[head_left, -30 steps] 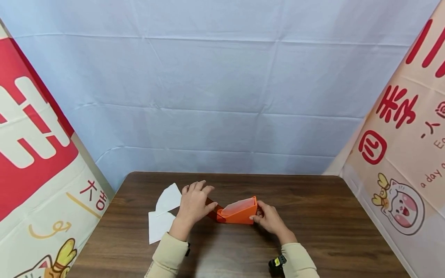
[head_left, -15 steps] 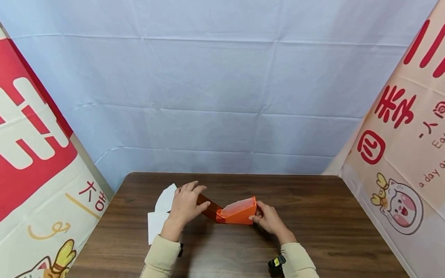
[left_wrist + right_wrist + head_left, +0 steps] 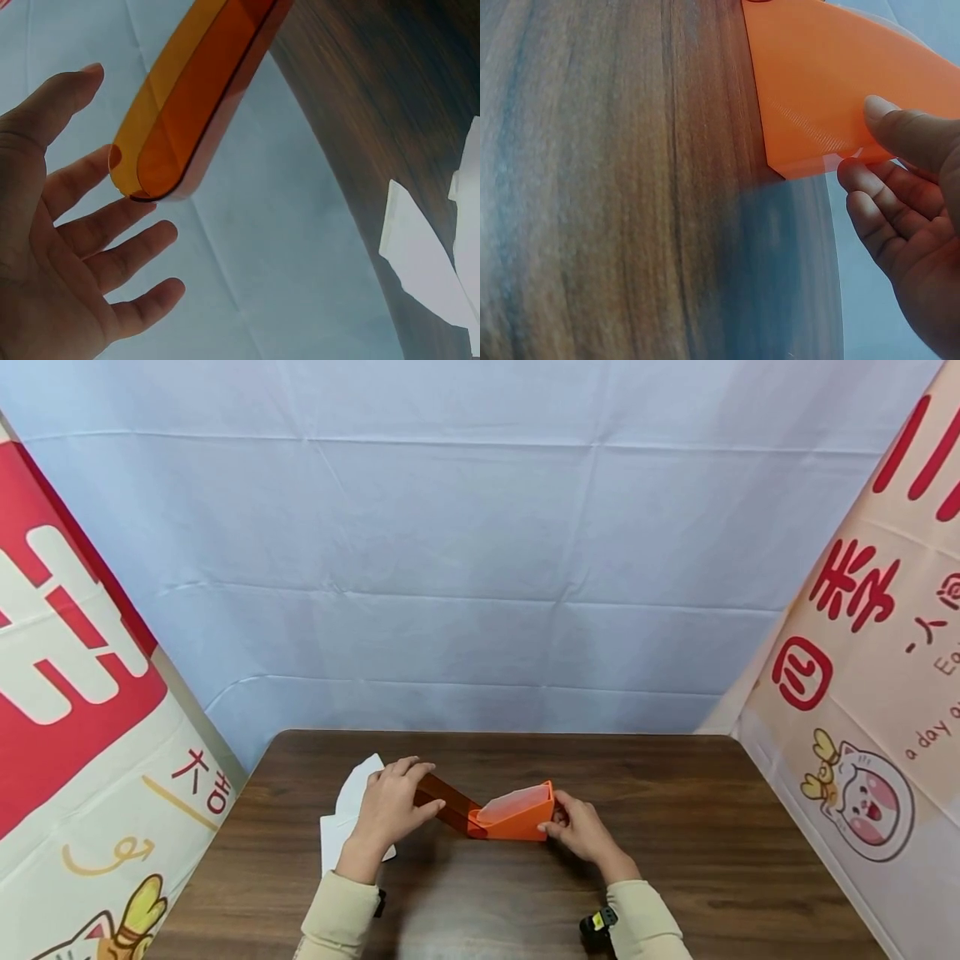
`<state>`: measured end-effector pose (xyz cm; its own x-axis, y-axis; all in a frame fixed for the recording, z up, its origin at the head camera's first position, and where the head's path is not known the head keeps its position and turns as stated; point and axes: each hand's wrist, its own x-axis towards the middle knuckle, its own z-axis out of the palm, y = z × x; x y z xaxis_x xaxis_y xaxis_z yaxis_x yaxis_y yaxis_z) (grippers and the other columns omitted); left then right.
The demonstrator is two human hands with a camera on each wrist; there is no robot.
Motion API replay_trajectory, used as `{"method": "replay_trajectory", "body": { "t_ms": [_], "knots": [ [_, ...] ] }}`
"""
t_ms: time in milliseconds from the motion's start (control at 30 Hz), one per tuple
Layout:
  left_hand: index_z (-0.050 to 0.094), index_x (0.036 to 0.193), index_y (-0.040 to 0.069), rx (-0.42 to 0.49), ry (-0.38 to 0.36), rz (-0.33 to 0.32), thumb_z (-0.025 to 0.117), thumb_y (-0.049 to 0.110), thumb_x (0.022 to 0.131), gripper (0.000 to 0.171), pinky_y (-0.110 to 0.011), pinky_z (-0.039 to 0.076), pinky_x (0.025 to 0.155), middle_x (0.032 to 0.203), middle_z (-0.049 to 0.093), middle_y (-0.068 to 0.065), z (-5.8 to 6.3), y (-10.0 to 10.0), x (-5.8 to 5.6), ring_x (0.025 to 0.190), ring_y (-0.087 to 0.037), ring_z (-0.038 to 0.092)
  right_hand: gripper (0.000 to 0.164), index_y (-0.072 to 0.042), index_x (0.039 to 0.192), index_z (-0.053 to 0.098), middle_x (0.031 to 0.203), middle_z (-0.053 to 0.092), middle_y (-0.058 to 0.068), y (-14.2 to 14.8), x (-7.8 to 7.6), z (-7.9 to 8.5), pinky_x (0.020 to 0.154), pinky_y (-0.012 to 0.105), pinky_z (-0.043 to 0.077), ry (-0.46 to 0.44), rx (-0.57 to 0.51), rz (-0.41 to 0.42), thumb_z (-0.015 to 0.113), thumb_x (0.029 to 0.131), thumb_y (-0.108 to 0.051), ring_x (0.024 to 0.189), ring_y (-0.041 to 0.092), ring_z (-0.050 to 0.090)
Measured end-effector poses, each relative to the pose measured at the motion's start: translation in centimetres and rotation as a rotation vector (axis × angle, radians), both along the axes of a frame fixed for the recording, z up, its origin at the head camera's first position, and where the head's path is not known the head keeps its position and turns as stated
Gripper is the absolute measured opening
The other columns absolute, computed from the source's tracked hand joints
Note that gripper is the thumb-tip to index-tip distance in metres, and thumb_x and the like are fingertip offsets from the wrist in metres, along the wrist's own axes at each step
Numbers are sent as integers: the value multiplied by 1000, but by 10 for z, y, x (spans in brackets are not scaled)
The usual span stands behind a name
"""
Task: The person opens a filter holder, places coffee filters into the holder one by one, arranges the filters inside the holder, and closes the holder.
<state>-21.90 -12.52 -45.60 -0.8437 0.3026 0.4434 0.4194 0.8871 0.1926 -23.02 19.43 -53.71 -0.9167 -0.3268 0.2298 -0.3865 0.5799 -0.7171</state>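
An orange box [image 3: 517,823] with a slanted top stands on the table, several whitish thin sheets [image 3: 517,803] upright inside it. Its see-through amber lid [image 3: 452,805] is swung out to the left and slopes upward from the hinge. My left hand [image 3: 392,803] is at the lid's raised end; in the left wrist view its fingers are spread and relaxed, with fingertips right at the lid's rounded tip [image 3: 161,176]. At the box's right end, my right hand [image 3: 583,832] grips it, thumb on the near side wall and fingers behind the end.
White fan-shaped papers [image 3: 358,787] lie overlapping on the left of the wooden table [image 3: 675,810], partly hidden behind my left hand. A pale blue cloth [image 3: 465,568] hangs behind the table, with printed cloths at both sides.
My left hand has moved left and slightly down, and the amber lid has swung further out from the box. My right hand and the box have stayed in place.
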Motion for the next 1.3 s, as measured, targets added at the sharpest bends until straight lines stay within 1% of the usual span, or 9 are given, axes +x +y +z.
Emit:
{"method": "replay_trajectory", "body": {
  "t_ms": [267, 400, 567, 700, 800, 933, 1100, 1300],
  "knots": [
    [62, 120, 13, 1, 18, 29, 79, 43, 69, 62, -54, 41, 79, 116, 59, -14, -6, -12, -3, 104, -30, 56, 33, -4, 106, 56, 70, 47, -4, 0, 0, 0, 54, 25, 40, -20, -1, -3, 74, 80, -13, 59, 11, 44],
    [62, 120, 11, -4, 33, 53, 81, 42, 67, 65, -55, 42, 76, 114, 60, -15, -7, -20, -3, 102, -31, 57, 33, -5, 106, 56, 70, 47, -5, -1, 0, 1, 54, 25, 40, -15, -2, 2, 74, 80, -13, 59, 10, 44],
    [62, 120, 11, -10, -1, 92, 80, 44, 67, 65, -57, 42, 77, 115, 59, -16, -8, -29, -4, 100, -35, 58, 33, -5, 106, 56, 70, 47, -5, -1, 1, 3, 54, 25, 40, -22, 0, 1, 74, 80, -12, 59, 10, 44],
    [61, 120, 11, -14, -32, 118, 80, 44, 67, 66, -58, 41, 78, 116, 59, -15, -11, -34, -5, 101, -35, 57, 34, -5, 108, 56, 71, 48, -4, -1, 1, 3, 55, 25, 39, -35, 3, -4, 74, 80, -13, 60, 11, 44],
    [61, 120, 11, -14, -42, 123, 82, 41, 66, 65, -58, 41, 77, 116, 59, -15, -15, -36, -6, 102, -33, 57, 34, -4, 107, 56, 71, 48, -3, -1, 1, 3, 54, 25, 40, -30, 3, -5, 74, 80, -12, 60, 12, 44],
    [62, 119, 10, -18, -40, 122, 82, 40, 66, 64, -57, 42, 75, 114, 59, -15, -19, -40, -6, 100, -33, 57, 33, -4, 106, 56, 71, 49, -2, 0, 1, 2, 54, 25, 40, -15, 2, -1, 74, 80, -12, 59, 11, 44],
    [62, 119, 9, -11, -48, 112, 80, 41, 68, 62, -56, 43, 74, 113, 59, -14, -23, -44, -8, 98, -33, 58, 30, -7, 104, 56, 70, 49, -3, 0, 0, 1, 54, 25, 39, -12, 0, -1, 74, 80, -13, 59, 11, 45],
    [62, 120, 10, 10, -79, 117, 79, 40, 71, 60, -57, 43, 73, 114, 60, -13, -28, -50, -7, 99, -34, 58, 28, -9, 101, 57, 70, 48, -4, 1, -1, 1, 54, 25, 40, -14, -6, 5, 74, 80, -11, 59, 11, 45]
  ]
}}
